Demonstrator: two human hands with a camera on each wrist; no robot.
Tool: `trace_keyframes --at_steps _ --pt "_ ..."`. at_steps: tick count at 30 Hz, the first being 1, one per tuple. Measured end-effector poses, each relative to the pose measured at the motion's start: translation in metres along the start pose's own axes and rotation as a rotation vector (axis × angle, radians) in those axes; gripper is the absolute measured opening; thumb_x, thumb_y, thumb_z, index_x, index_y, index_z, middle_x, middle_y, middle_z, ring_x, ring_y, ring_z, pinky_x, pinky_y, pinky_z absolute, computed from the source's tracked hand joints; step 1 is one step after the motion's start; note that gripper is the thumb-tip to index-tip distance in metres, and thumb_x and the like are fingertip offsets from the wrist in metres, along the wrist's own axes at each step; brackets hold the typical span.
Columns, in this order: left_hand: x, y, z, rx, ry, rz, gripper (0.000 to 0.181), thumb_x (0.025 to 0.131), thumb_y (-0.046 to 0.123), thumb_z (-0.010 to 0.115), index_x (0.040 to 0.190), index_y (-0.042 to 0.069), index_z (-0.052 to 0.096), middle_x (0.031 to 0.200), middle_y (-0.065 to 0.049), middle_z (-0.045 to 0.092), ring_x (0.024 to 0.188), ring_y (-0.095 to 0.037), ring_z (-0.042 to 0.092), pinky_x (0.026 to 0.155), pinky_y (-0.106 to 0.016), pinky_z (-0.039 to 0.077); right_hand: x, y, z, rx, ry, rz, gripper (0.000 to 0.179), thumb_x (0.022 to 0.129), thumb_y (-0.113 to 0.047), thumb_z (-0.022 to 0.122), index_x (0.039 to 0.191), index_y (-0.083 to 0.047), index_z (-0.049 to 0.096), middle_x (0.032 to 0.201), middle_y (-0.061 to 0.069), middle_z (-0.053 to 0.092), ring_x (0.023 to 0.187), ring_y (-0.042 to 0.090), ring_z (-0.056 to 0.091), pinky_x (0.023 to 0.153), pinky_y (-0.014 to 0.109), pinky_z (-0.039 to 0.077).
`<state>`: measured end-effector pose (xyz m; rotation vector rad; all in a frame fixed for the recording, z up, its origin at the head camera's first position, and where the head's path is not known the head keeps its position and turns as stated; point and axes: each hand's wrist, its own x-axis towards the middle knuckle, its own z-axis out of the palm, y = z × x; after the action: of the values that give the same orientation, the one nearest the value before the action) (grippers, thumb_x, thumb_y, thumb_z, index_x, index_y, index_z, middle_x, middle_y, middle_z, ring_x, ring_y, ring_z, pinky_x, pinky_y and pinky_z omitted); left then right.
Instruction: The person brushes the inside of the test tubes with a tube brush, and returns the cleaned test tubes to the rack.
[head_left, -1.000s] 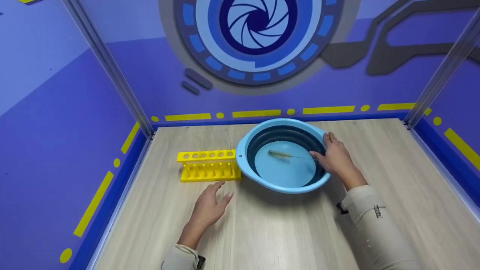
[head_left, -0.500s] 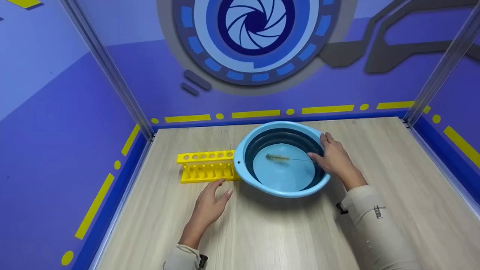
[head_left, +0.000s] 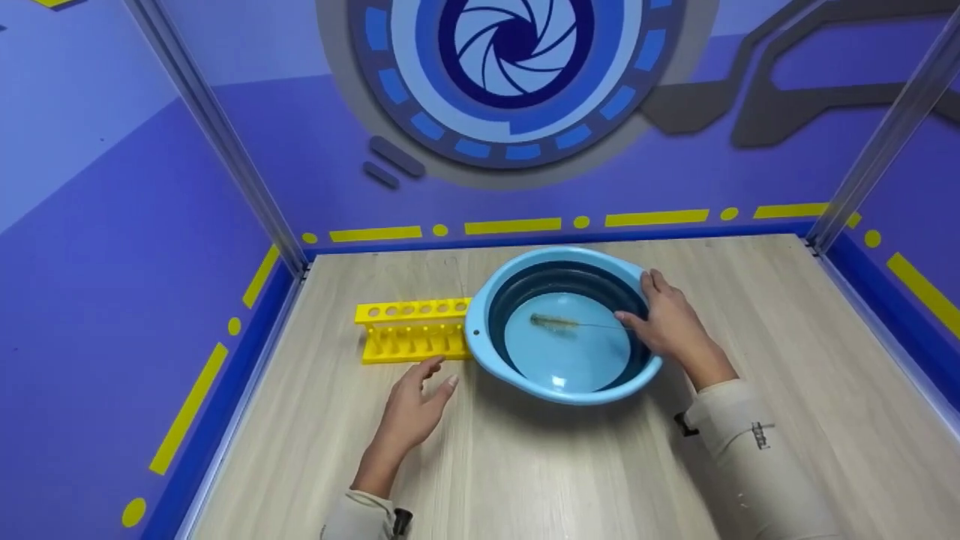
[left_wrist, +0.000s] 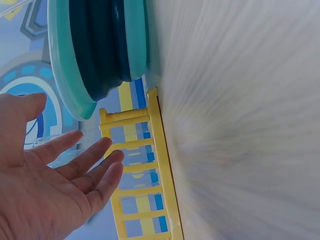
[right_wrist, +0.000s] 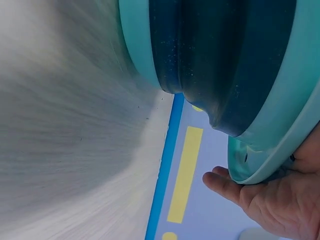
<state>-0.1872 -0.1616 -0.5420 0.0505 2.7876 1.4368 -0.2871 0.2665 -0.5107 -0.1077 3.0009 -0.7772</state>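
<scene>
- The right hand [head_left: 671,326] grips the basin [head_left: 480,330] rim at 3 o'clock; the basin sits mid-bench [head_left: 570,465], touching the rack [head_left: 412,330].
- The left hand [head_left: 412,409] hovers, fingers spread, holding nothing.
- Risk: the tilted basin could slip or shove the rack.
- The brush [head_left: 555,322] handle's end is hidden by the fingers.

No readable text, label, brand or number shows in any view. The small dark mark on the person's right sleeve [head_left: 760,436], at about 5 o'clock in the head view, is too small and blurred to read.
</scene>
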Motion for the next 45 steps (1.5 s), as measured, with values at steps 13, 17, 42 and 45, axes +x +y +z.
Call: trace_keyframes --at_steps 13,17,42,45 --pt "0.001 -0.005 0.0 -0.027 0.02 0.017 0.056 0.106 0.042 0.066 0.152 0.012 0.057 0.151 -0.016 0.062 0.142 -0.038 0.058 0.119 -0.059 0.047 -0.011 0.0 0.001 -0.008 0.008 -0.032 0.096 0.106 -0.048 0.064 0.17 0.0 0.011 0.177 0.03 0.009 0.161 0.058 0.018 0.126 0.072 0.025" --pt "0.001 -0.006 0.0 -0.026 0.026 0.008 0.057 0.106 0.041 0.066 0.152 0.01 0.057 0.151 -0.015 0.063 0.142 -0.038 0.058 0.118 -0.059 0.047 -0.015 0.001 0.001 -0.003 0.01 -0.048 0.097 0.106 -0.05 0.064 0.17 0.0 0.012 0.177 0.031 0.01 0.161 0.057 0.019 0.127 0.071 0.024" --pt "0.005 -0.006 -0.001 -0.007 0.038 -0.007 0.06 0.105 0.044 0.067 0.155 0.011 0.055 0.154 -0.014 0.061 0.143 -0.037 0.058 0.12 -0.059 0.047 -0.038 -0.008 0.014 -0.025 0.02 -0.066 0.101 0.103 -0.056 0.066 0.171 -0.003 0.014 0.178 0.028 0.012 0.159 0.058 0.023 0.122 0.073 0.029" --pt "0.005 -0.006 -0.001 -0.004 0.031 -0.013 0.059 0.106 0.042 0.066 0.155 0.011 0.055 0.155 -0.014 0.06 0.144 -0.038 0.057 0.119 -0.06 0.047 -0.041 -0.01 0.015 -0.039 0.023 -0.059 0.101 0.102 -0.057 0.066 0.17 -0.002 0.015 0.178 0.028 0.012 0.158 0.059 0.024 0.122 0.074 0.031"
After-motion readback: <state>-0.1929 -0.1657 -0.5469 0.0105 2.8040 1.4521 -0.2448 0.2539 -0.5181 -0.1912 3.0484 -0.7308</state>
